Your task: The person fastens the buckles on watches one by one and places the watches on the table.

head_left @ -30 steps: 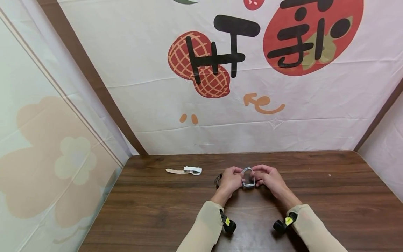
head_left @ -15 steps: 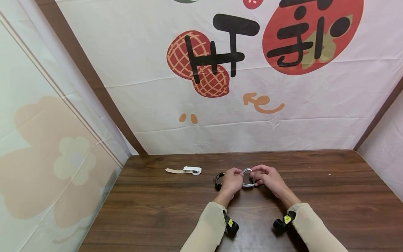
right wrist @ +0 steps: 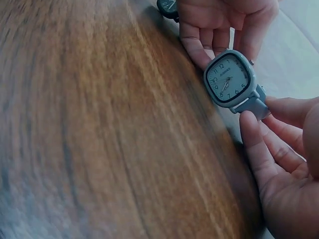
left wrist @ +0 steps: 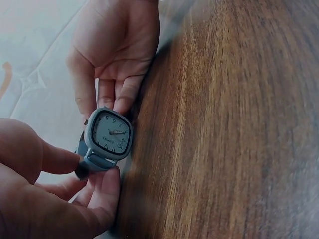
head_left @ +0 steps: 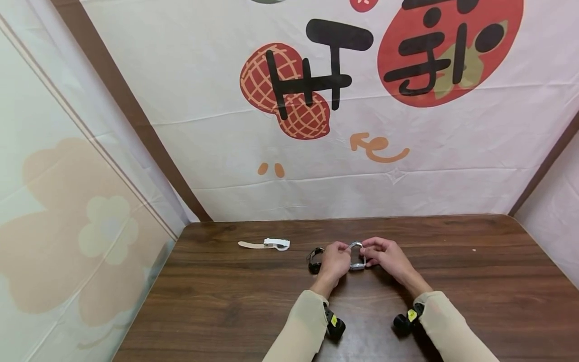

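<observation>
A pale blue wristwatch with a rounded-square case stands on the table between both hands, its strap looped up behind. Its dial faces the person, as the wrist views show. My left hand pinches the strap on the left side, thumb and fingers close to the case. On the right, my right hand holds the strap between thumb and fingers, seen closely in the right wrist view beside the watch case. The fingers hide parts of the strap.
A dark wristwatch stands just left of my left hand. Farther left lies a white wristwatch with its strap stretched out. The brown wooden table meets a printed cloth backdrop at its far edge.
My left hand has shifted slightly right, uncovering more of the dark watch. My right hand and the pale blue watch stay almost where they were.
</observation>
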The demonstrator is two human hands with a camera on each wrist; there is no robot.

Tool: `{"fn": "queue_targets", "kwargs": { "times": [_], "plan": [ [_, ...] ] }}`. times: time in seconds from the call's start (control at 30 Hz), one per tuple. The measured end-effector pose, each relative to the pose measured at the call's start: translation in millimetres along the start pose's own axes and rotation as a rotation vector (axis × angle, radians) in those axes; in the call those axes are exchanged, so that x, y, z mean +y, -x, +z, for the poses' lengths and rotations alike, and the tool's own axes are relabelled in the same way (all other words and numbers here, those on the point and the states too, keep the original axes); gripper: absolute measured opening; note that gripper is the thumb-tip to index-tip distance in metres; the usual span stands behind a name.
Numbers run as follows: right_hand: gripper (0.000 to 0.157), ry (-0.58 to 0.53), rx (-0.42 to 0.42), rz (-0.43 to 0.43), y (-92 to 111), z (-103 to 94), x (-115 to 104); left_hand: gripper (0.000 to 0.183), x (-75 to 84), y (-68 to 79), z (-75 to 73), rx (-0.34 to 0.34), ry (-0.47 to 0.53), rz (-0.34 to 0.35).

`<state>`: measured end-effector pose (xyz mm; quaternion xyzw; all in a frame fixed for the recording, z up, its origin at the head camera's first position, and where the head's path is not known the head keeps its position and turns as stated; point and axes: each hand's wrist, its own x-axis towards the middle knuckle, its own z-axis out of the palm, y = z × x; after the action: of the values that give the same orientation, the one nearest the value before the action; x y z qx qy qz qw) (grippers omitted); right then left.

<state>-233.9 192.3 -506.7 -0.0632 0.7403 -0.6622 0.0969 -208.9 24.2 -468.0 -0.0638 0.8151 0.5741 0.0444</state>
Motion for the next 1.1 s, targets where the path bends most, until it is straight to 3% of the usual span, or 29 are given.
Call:
{"fn": "queue_targets", "kwargs": {
  "times": [0.53,1.1],
  "plan": [
    [0.026,0.123,0.046,-0.091,0.5,1.5,2.4,0.012,1.5,0.1,2.6,0.047,-0.003,0.006],
    [0.02,0.156,0.074,-0.076,4.1,1.4,-1.2,0.015,-1.3,3.3,8.3,0.117,-0.043,0.037]
  ]
}}
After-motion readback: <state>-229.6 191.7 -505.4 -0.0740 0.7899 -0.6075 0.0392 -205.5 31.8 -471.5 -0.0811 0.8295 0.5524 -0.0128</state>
